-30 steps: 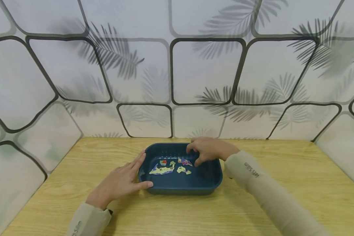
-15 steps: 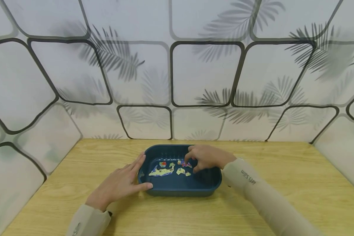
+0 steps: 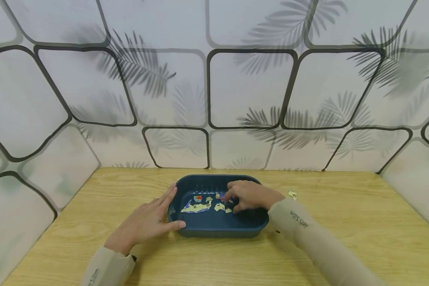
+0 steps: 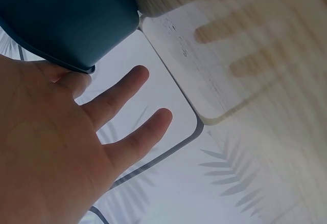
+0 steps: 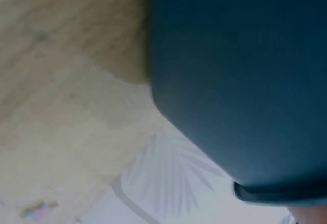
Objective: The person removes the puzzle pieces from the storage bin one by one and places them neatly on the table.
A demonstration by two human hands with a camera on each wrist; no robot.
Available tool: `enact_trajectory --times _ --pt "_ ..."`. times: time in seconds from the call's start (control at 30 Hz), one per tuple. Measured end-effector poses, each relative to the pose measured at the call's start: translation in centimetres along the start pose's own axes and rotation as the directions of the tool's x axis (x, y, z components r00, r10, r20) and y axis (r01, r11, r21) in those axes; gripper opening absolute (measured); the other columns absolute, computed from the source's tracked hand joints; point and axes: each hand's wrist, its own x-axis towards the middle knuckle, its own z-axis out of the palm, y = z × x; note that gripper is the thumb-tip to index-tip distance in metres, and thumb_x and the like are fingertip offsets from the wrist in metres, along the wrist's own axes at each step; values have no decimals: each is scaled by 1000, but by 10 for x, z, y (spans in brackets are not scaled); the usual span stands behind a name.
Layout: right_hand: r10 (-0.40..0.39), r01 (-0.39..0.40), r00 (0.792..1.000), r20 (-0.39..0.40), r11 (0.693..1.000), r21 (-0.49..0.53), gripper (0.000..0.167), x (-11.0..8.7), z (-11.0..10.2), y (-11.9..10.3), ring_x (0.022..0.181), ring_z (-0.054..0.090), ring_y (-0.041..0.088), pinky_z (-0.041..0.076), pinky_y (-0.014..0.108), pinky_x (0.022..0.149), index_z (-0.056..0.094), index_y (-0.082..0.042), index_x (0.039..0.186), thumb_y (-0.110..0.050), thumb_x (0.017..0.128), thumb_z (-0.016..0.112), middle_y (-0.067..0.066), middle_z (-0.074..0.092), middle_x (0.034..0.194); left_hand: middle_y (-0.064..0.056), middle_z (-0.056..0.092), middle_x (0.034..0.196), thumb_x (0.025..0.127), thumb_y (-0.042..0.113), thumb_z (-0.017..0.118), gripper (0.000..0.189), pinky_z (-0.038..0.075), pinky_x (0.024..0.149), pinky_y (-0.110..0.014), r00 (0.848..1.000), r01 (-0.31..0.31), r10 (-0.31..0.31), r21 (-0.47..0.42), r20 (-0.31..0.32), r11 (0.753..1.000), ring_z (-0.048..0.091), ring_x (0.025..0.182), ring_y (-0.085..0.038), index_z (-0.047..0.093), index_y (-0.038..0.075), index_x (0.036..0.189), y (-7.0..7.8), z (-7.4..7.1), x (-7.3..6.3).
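A dark blue basin (image 3: pixel 221 229) sits on the wooden table. Inside lie several flat, irregular cut-out pieces, such as a long yellow-and-blue piece (image 3: pixel 196 207) and a small red-centred piece (image 3: pixel 198 198). My left hand (image 3: pixel 146 220) rests on the basin's left rim, fingers mostly straight, thumb over the front-left corner. In the left wrist view two fingers (image 4: pixel 122 88) stretch out beyond the basin. My right hand (image 3: pixel 250 195) reaches in over the right side. Its bent fingers and thumb are at a red-and-blue piece (image 3: pixel 219 197), partly covering it; whether they pinch it is unclear.
Another pale cut-out piece (image 3: pixel 292 194) lies on the table (image 3: pixel 214 262) beyond the right sleeve (image 3: pixel 296 216). The right wrist view shows a blurred coloured piece (image 5: pixel 40 211) outside the basin. A patterned wall (image 3: pixel 250 89) stands behind the table.
My right hand has moved down and slightly left, closer to the red-and-blue piece and covering more of it. The piece beyond the right sleeve has come into view. My left hand stays on the rim.
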Motion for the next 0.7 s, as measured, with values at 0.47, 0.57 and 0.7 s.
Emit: enact_trajectory --times 0.47,0.57,0.7 --pt "48 -43 996 -71 996 73 18 -1 13 4 79 53 10 47 29 69 80 -20 103 -23 86 84 -7 54 89 -13 17 167 94 64 58 100 41 103 -62 1000 -18 18 2 -11 1000 42 138 -45 20 0 161 -1 1 0" --pt "66 -62 995 -72 996 64 17 -1 15 3 79 54 10 48 28 69 80 -20 102 -22 85 85 -8 54 89 -13 17 167 94 65 58 100 41 104 -62 1000 -20 20 3 -9 1000 42 138 -45 19 0 161 -2 1 0" --pt "78 -74 995 -62 995 67 16 -1 16 3 80 55 10 48 29 70 80 -20 100 -21 85 84 -8 53 89 -13 16 167 94 65 57 101 40 105 -62 1000 -22 22 6 -3 1000 42 138 -45 18 0 161 -3 1 1"
